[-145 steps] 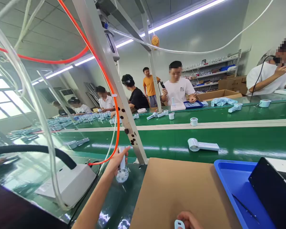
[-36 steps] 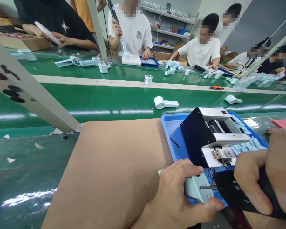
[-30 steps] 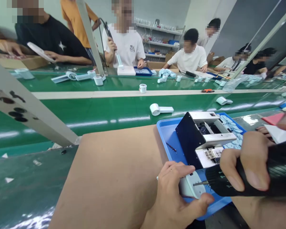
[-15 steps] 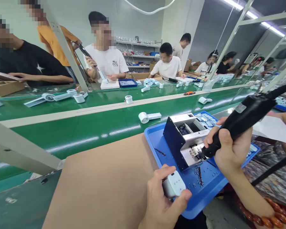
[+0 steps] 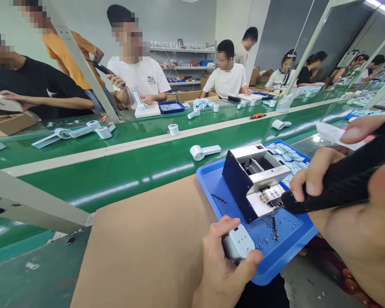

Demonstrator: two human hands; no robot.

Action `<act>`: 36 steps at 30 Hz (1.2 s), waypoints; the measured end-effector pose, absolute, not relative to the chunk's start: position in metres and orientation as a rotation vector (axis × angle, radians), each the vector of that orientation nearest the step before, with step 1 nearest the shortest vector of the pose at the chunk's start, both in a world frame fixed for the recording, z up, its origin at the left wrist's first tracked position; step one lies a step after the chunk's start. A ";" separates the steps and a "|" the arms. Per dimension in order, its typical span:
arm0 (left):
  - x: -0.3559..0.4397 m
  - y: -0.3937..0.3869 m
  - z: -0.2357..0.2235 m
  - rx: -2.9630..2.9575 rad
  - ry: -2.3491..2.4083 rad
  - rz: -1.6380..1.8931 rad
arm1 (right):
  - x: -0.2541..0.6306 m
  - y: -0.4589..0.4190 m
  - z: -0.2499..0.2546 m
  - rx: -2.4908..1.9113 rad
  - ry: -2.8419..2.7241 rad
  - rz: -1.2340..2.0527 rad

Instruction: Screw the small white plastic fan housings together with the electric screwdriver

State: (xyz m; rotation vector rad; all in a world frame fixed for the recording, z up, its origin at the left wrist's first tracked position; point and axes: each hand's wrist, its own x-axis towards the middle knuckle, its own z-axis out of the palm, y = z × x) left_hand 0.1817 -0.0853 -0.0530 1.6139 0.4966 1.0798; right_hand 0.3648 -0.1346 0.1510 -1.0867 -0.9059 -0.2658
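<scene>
Two grips: left hand (image 5: pixel 220 271) around smooth rounded casing (image 5: pixel 240 242), right hand (image 5: pixel 320 167) around tubular black screwdriver (image 5: pixel 346 179).

There's your cardboard sheet (image 5: pixel 141 244) in front, the tray (image 5: pixel 208 179) at its right, and inside that the machine (image 5: pixel 239 182)! Screws (image 5: pixel 262 246) lie before the machine, a rod (image 5: pixel 219 199) to its left, a pile of parts (image 5: pixel 285 155) behind and to its right. Your left hand (image 5: pixel 221 263), at the tray's near left edge, has the housing (image 5: pixel 240 244); your right hand (image 5: pixel 319 169), further right, has the driver (image 5: pixel 343 184), nose at the machine's front (touching or not, can't tell). Beyond the tray, a handle (image 5: pixel 208 150) lies on the conveyor belt (image 5: pixel 115 184).
</scene>
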 end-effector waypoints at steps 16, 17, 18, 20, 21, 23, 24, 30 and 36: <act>0.177 -0.081 -0.047 1.641 0.438 1.040 | 0.424 -0.137 0.078 -0.989 -0.970 -0.204; 0.177 -0.081 -0.046 1.643 0.437 1.032 | 0.423 -0.139 0.079 -1.002 -0.953 -0.203; 0.177 -0.081 -0.046 1.642 0.435 1.031 | 0.422 -0.140 0.080 -1.016 -0.927 -0.210; 0.179 -0.082 -0.045 1.628 0.434 1.052 | 0.421 -0.142 0.083 -1.043 -0.850 -0.236; 0.180 -0.083 -0.045 1.616 0.434 1.073 | 0.420 -0.142 0.084 -1.052 -0.812 -0.252; 0.181 -0.083 -0.045 1.594 0.430 1.100 | 0.421 -0.142 0.086 -1.055 -0.759 -0.285; 0.182 -0.083 -0.045 1.591 0.426 1.097 | 0.422 -0.141 0.087 -1.050 -0.752 -0.298; 0.181 -0.079 -0.040 1.582 0.367 1.100 | 0.431 -0.139 0.086 -1.002 -0.873 -0.332; 0.183 -0.078 -0.038 1.570 0.320 1.108 | 0.432 -0.136 0.079 -0.972 -1.065 -0.365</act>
